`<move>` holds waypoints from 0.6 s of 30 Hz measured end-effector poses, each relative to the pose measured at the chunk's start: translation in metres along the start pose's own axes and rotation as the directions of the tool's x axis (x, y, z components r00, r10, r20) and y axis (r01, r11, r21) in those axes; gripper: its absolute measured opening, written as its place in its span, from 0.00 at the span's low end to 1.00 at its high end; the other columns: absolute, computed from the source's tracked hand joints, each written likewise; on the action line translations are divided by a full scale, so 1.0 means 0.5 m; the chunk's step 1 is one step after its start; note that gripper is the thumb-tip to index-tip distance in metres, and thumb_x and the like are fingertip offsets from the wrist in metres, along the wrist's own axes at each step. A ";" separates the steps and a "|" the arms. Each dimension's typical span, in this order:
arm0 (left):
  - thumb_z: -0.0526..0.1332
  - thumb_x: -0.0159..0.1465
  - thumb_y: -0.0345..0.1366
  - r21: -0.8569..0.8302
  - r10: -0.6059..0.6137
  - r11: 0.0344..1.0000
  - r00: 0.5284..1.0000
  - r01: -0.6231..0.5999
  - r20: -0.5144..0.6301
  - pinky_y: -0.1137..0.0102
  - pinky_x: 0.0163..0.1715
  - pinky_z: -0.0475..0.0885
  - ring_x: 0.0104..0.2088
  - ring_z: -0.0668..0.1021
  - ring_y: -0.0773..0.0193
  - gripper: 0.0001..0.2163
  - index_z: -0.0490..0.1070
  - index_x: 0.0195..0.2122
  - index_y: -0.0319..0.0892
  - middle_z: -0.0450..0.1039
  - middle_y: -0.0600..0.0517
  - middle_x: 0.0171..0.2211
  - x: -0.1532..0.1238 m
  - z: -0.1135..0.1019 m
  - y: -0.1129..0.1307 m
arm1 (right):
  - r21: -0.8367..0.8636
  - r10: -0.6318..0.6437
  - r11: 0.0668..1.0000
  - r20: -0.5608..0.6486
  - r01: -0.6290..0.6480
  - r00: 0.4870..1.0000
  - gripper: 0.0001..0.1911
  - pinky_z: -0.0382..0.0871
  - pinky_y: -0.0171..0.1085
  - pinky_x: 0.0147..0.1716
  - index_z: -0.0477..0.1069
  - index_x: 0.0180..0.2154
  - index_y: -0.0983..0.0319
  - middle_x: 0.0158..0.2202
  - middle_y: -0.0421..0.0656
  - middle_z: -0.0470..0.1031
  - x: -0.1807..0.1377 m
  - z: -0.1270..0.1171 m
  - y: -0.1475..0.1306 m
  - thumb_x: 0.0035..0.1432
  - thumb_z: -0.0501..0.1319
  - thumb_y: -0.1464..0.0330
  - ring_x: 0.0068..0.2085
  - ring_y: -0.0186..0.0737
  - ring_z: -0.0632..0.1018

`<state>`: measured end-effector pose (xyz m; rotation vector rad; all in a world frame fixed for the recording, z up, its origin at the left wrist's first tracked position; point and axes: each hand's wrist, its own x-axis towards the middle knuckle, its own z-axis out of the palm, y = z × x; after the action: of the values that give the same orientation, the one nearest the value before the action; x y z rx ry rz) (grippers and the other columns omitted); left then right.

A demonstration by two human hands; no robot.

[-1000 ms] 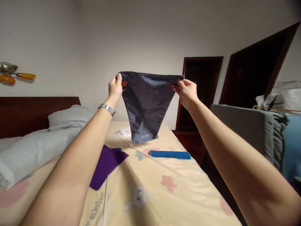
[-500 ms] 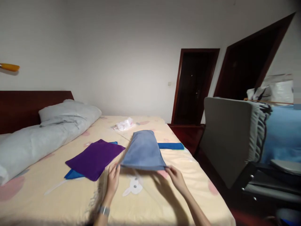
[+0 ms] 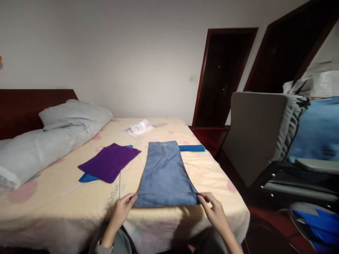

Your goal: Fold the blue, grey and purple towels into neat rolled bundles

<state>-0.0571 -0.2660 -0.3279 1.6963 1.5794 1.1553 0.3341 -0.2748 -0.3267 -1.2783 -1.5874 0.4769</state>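
A grey-blue towel lies flat on the cream bedsheet, its near edge at the bed's front. My left hand pinches the towel's near left corner. Pinching the near right corner is my right hand. Both hands rest low on the sheet at the bed's edge. To the left a purple cloth lies over a blue cloth. A folded blue cloth sits just beyond the towel's far right corner.
A grey duvet and pillow lie along the bed's left side by the dark headboard. A white crumpled bag sits at the far end. A grey chair stands right of the bed, with dark doorways behind.
The towel was held up in the air by its two corners, then brought down and spread flat on the bed. Both hands drew it toward the near edge.
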 end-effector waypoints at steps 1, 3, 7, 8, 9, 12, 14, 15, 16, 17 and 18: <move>0.58 0.62 0.55 0.003 0.013 1.000 1.000 -0.014 0.001 0.71 0.34 0.74 0.34 0.78 0.58 0.22 0.79 0.37 0.41 0.79 0.49 0.32 0.005 0.007 0.008 | -0.012 -0.012 1.000 -0.006 0.012 1.000 0.20 0.70 0.39 0.37 0.75 0.33 0.60 0.32 0.47 0.75 0.003 -0.001 0.000 0.65 0.55 0.52 0.36 0.46 0.76; 0.56 0.63 0.55 0.022 0.022 1.000 1.000 -0.022 0.014 0.73 0.31 0.72 0.31 0.76 0.61 0.22 0.77 0.34 0.40 0.77 0.50 0.29 0.004 0.030 0.005 | -0.051 0.003 0.999 0.035 -0.001 0.999 0.21 0.70 0.39 0.38 0.72 0.31 0.60 0.32 0.47 0.75 0.000 0.009 0.013 0.64 0.55 0.51 0.37 0.46 0.76; 0.56 0.63 0.54 0.133 0.022 0.991 1.000 -0.024 0.020 0.72 0.36 0.72 0.33 0.77 0.60 0.20 0.76 0.33 0.42 0.77 0.50 0.30 -0.033 0.077 -0.036 | -0.132 0.126 0.986 0.172 -0.104 0.977 0.23 0.67 0.36 0.31 0.69 0.30 0.60 0.26 0.42 0.73 -0.039 0.029 0.067 0.66 0.51 0.50 0.29 0.43 0.75; 0.57 0.63 0.54 0.155 0.025 0.988 0.999 -0.028 0.021 0.72 0.37 0.71 0.33 0.77 0.61 0.19 0.76 0.33 0.42 0.77 0.50 0.31 -0.041 0.081 -0.043 | -0.156 0.145 0.981 0.170 -0.118 0.975 0.23 0.66 0.36 0.31 0.69 0.31 0.60 0.26 0.42 0.73 -0.048 0.028 0.078 0.67 0.50 0.51 0.29 0.42 0.75; 0.56 0.64 0.53 0.164 0.025 0.986 0.999 -0.028 0.022 0.73 0.36 0.70 0.32 0.76 0.62 0.19 0.75 0.32 0.42 0.76 0.51 0.30 -0.046 0.083 -0.047 | -0.185 0.154 0.975 0.156 -0.124 0.976 0.22 0.66 0.36 0.31 0.70 0.32 0.60 0.27 0.42 0.74 -0.052 0.022 0.085 0.67 0.50 0.51 0.29 0.42 0.75; 0.53 0.66 0.53 0.150 0.007 0.989 0.999 -0.014 0.044 0.76 0.28 0.65 0.25 0.69 0.67 0.21 0.68 0.24 0.42 0.66 0.56 0.21 -0.039 0.075 -0.042 | -0.290 0.167 0.950 0.174 -0.112 0.970 0.22 0.64 0.36 0.30 0.70 0.31 0.59 0.28 0.44 0.76 -0.036 -0.001 0.088 0.66 0.51 0.51 0.30 0.44 0.76; 0.53 0.66 0.52 0.146 0.007 0.989 0.998 -0.017 0.070 0.76 0.26 0.63 0.24 0.66 0.68 0.21 0.65 0.24 0.42 0.61 0.58 0.20 -0.022 0.071 -0.036 | -0.337 0.206 0.934 0.253 -0.114 0.945 0.22 0.63 0.36 0.28 0.71 0.29 0.59 0.26 0.44 0.76 -0.006 -0.012 0.081 0.66 0.51 0.52 0.29 0.44 0.76; 0.53 0.66 0.52 0.160 0.010 0.987 0.997 -0.022 0.079 0.76 0.26 0.62 0.24 0.66 0.69 0.21 0.65 0.24 0.42 0.60 0.58 0.21 -0.015 0.071 -0.036 | -0.352 0.236 0.928 0.302 -0.122 0.923 0.21 0.62 0.36 0.27 0.71 0.29 0.59 0.26 0.43 0.76 0.010 -0.013 0.079 0.65 0.52 0.53 0.28 0.43 0.76; 0.52 0.67 0.51 0.187 0.013 0.982 0.997 -0.028 0.082 0.75 0.26 0.62 0.24 0.66 0.68 0.20 0.66 0.25 0.42 0.60 0.58 0.21 -0.010 0.072 -0.037 | -0.364 0.267 0.922 0.348 -0.133 0.899 0.20 0.61 0.35 0.26 0.71 0.28 0.59 0.26 0.43 0.76 0.023 -0.012 0.077 0.65 0.53 0.54 0.27 0.43 0.76; 0.52 0.67 0.50 0.225 0.019 0.974 0.996 -0.037 0.082 0.75 0.26 0.62 0.24 0.66 0.68 0.19 0.66 0.25 0.42 0.61 0.57 0.21 -0.007 0.074 -0.041 | -0.381 0.297 0.913 0.381 -0.144 0.875 0.19 0.59 0.35 0.26 0.70 0.26 0.59 0.25 0.43 0.76 0.032 -0.009 0.078 0.64 0.54 0.55 0.27 0.42 0.75; 0.53 0.67 0.50 0.266 0.032 0.962 0.996 -0.052 0.082 0.74 0.26 0.62 0.24 0.66 0.68 0.19 0.67 0.26 0.42 0.61 0.57 0.22 -0.007 0.076 -0.046 | -0.403 0.322 0.902 0.397 -0.152 0.860 0.19 0.58 0.35 0.25 0.69 0.25 0.59 0.24 0.42 0.75 0.037 -0.004 0.081 0.63 0.55 0.56 0.26 0.42 0.75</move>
<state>-0.0357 -0.2598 -0.3664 1.9300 1.7214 0.9151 0.3571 -0.2442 -0.3495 -1.7550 -1.9805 0.7078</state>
